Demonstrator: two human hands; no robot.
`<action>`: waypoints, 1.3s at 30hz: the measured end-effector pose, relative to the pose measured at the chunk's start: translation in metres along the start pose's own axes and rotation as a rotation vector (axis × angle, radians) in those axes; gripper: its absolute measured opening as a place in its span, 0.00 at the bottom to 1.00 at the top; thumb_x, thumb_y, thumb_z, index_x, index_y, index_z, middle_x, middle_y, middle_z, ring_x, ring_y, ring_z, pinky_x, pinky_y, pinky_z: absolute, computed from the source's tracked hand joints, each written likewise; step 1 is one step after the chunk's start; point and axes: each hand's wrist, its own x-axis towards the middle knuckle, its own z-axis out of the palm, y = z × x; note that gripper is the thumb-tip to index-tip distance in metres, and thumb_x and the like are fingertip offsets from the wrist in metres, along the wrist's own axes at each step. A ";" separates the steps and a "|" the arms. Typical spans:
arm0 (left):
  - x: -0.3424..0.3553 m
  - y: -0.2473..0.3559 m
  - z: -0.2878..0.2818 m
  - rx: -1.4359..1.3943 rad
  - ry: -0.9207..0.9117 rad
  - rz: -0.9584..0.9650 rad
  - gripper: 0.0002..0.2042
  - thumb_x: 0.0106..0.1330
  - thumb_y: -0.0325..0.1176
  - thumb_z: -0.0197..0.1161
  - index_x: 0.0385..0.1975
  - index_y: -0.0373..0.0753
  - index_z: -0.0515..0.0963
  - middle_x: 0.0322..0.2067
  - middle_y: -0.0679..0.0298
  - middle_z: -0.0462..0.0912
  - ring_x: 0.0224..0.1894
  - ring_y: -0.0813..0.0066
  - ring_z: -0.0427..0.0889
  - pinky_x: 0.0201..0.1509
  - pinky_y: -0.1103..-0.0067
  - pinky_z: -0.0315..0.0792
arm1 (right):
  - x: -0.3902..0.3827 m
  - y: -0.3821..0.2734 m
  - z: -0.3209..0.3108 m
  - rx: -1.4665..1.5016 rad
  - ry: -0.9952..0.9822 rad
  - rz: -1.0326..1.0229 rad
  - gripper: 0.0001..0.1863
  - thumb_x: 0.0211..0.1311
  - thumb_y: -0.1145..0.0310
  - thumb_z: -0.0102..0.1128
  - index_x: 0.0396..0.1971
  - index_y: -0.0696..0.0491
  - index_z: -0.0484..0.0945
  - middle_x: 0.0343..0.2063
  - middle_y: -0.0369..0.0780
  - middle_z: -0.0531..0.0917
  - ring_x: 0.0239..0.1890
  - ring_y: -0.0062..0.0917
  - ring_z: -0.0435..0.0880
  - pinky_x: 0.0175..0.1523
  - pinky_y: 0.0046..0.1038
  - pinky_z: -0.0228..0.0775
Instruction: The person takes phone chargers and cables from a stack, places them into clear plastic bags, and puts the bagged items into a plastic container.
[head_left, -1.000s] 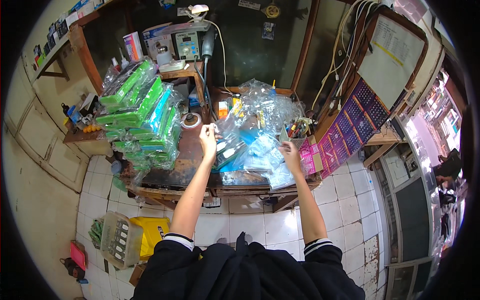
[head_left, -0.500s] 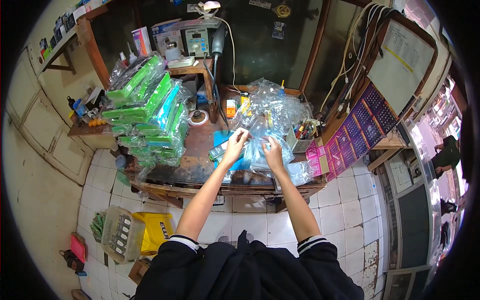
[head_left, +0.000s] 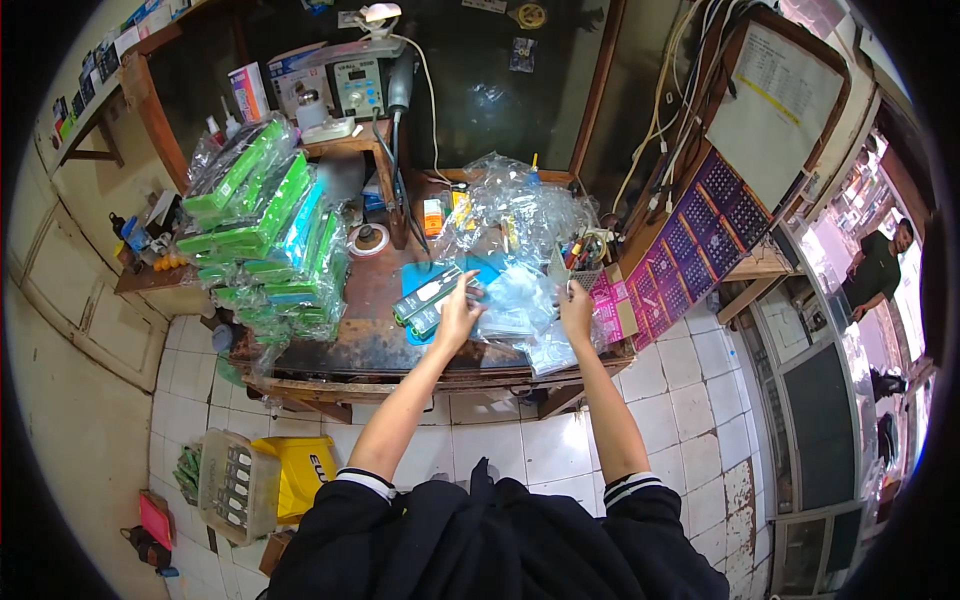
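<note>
My left hand is at the right end of a narrow black-and-white package, fingers closed on it, with a second similar package just beneath. Both lie over a bright blue mat. Clear flat plastic bags spread beside them. My right hand pinches clear plastic at the right of these bags. Behind is crumpled clear wrapping, and a mesh pen holder stands near my right fingertips.
Wrapped green boxes stack at left; a grey electronic station stands behind. A purple sheet leans at right. A plastic bin sits on the floor. Another person stands beyond the counter at far right.
My left hand has moved from plastic held near my right hand down and left onto the black packages, which now show more clearly. My right hand has shifted right. The other person appears more fully.
</note>
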 end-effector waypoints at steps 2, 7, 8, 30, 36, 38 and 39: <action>0.004 -0.005 -0.007 0.005 0.022 -0.026 0.27 0.46 0.17 0.60 0.49 0.42 0.65 0.26 0.60 0.78 0.26 0.74 0.78 0.30 0.79 0.72 | 0.000 0.023 -0.008 0.097 0.045 0.058 0.08 0.54 0.68 0.56 0.26 0.58 0.73 0.18 0.42 0.78 0.18 0.24 0.77 0.24 0.27 0.65; 0.018 -0.006 -0.032 0.011 0.252 -0.001 0.11 0.48 0.23 0.63 0.33 0.35 0.74 0.24 0.60 0.80 0.26 0.76 0.79 0.31 0.81 0.72 | -0.002 0.051 -0.031 -0.169 0.082 0.063 0.07 0.53 0.69 0.55 0.26 0.59 0.72 0.24 0.49 0.79 0.29 0.43 0.78 0.32 0.37 0.66; 0.021 -0.003 -0.036 0.028 0.265 -0.011 0.11 0.49 0.23 0.62 0.34 0.35 0.75 0.24 0.61 0.80 0.26 0.77 0.78 0.31 0.82 0.72 | -0.002 0.060 -0.035 -0.214 0.102 0.057 0.07 0.53 0.70 0.54 0.26 0.59 0.72 0.25 0.50 0.78 0.30 0.44 0.77 0.32 0.38 0.65; 0.020 0.027 -0.087 -0.681 0.227 -0.267 0.11 0.55 0.22 0.57 0.39 0.34 0.72 0.35 0.62 0.76 0.36 0.78 0.76 0.40 0.83 0.74 | 0.017 -0.087 -0.038 -0.355 -0.231 -0.417 0.34 0.40 0.65 0.67 0.51 0.52 0.64 0.49 0.46 0.66 0.51 0.41 0.62 0.57 0.36 0.53; 0.010 0.029 -0.097 -0.851 0.217 -0.277 0.14 0.55 0.23 0.59 0.40 0.33 0.68 0.36 0.61 0.75 0.38 0.75 0.76 0.43 0.82 0.73 | -0.009 -0.149 0.052 0.035 -0.360 -0.603 0.30 0.43 0.63 0.64 0.50 0.52 0.67 0.49 0.43 0.69 0.52 0.38 0.63 0.58 0.33 0.52; 0.007 0.025 -0.102 -0.843 0.228 -0.231 0.14 0.54 0.23 0.60 0.40 0.33 0.69 0.35 0.61 0.75 0.35 0.77 0.77 0.41 0.83 0.73 | -0.018 -0.162 0.073 0.085 -0.358 -0.632 0.22 0.43 0.69 0.63 0.42 0.53 0.72 0.44 0.42 0.73 0.49 0.36 0.65 0.55 0.32 0.55; 0.007 0.023 -0.104 -0.769 0.250 -0.230 0.14 0.53 0.23 0.61 0.39 0.33 0.69 0.34 0.62 0.76 0.34 0.78 0.77 0.40 0.84 0.73 | -0.019 -0.164 0.079 0.051 -0.356 -0.616 0.17 0.44 0.70 0.62 0.38 0.54 0.73 0.41 0.42 0.75 0.45 0.34 0.69 0.52 0.30 0.59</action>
